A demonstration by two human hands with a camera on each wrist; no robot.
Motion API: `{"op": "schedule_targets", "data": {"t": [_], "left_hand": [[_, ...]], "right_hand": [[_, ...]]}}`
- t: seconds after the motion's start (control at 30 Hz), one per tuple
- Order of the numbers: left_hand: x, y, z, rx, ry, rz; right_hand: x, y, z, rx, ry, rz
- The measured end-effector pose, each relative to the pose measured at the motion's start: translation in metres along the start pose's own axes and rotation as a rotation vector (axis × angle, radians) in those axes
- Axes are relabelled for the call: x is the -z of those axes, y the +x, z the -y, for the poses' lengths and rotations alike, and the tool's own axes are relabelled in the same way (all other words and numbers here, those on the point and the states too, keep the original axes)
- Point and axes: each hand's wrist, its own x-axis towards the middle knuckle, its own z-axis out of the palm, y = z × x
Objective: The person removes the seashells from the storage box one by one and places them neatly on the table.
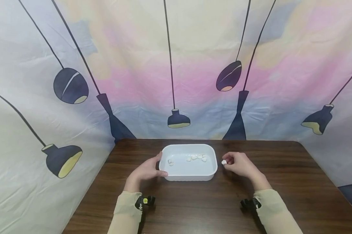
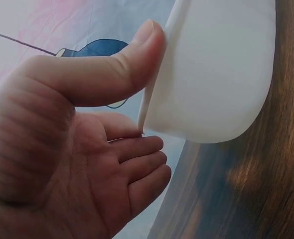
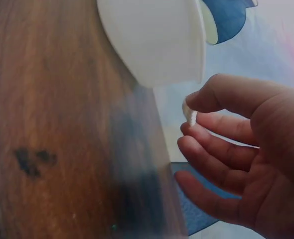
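Note:
A white rectangular plastic tray (image 1: 190, 178) sits on the table in the head view. My left hand (image 1: 146, 169) grips its left end, with the thumb (image 2: 137, 62) at the rim in the left wrist view. Just right of the tray, my right hand (image 1: 242, 165) pinches a small white seashell (image 1: 224, 162) between thumb and fingertips. The shell (image 3: 189, 112) shows a ridged edge in the right wrist view. Inside the tray lie several pale shells (image 1: 194, 158) toward the back right and a small group of shells (image 1: 170, 163) at the left.
The dark brown wooden table (image 1: 187, 208) spreads around the tray. Behind it hangs a pastel cloth (image 1: 141, 81) printed with dark lamps, close to the table's back edge. A black wrist camera (image 1: 145, 201) is strapped over the left sleeve, another camera (image 1: 250, 204) over the right.

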Motion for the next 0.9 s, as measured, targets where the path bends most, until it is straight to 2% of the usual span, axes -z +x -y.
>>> {"op": "schedule_targets", "data": {"t": [0.23, 0.67, 0.9], "left_hand": [[0.001, 0.000, 0.002, 0.009, -0.011, 0.002], [0.000, 0.000, 0.002, 0.004, -0.011, 0.010], [-0.001, 0.001, 0.000, 0.004, 0.004, 0.005]], "right_hand": [[-0.004, -0.002, -0.010, -0.054, -0.003, 0.053], [-0.007, -0.004, -0.021, -0.009, -0.026, 0.116], [-0.005, -0.004, -0.022, -0.014, -0.026, 0.122]]}}
